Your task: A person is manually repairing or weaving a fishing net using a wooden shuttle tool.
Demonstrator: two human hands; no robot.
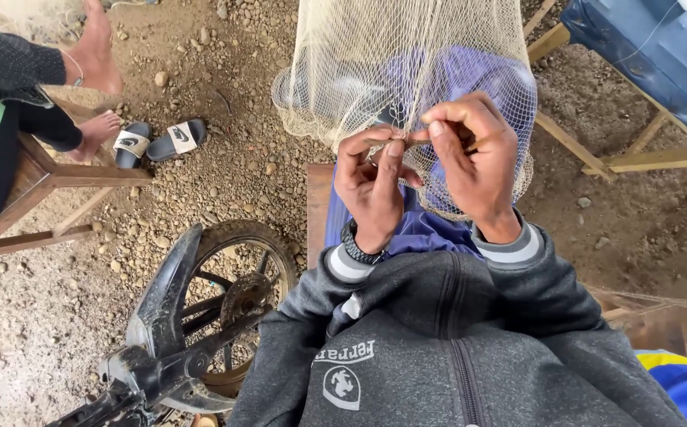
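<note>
Grey zipped sweatshirt (438, 348) fills the near edge; beyond its cuffs both hands are pinched onto a pale fishing net (375, 63). The left hand (371, 186) nips the mesh between narrowed fingertips, while the right hand (474, 158) is closed on a thin yellowish netting needle (487, 141) — light, limp stuff (easily snagged), best gripped at a knot. A motorbike wheel (237, 296) is seen below-left.

Cream net (407, 55) over purple cloth (470, 75) (perhaps trousers); grey jacket (438, 340), white-banded cuffs (509, 251).
</note>
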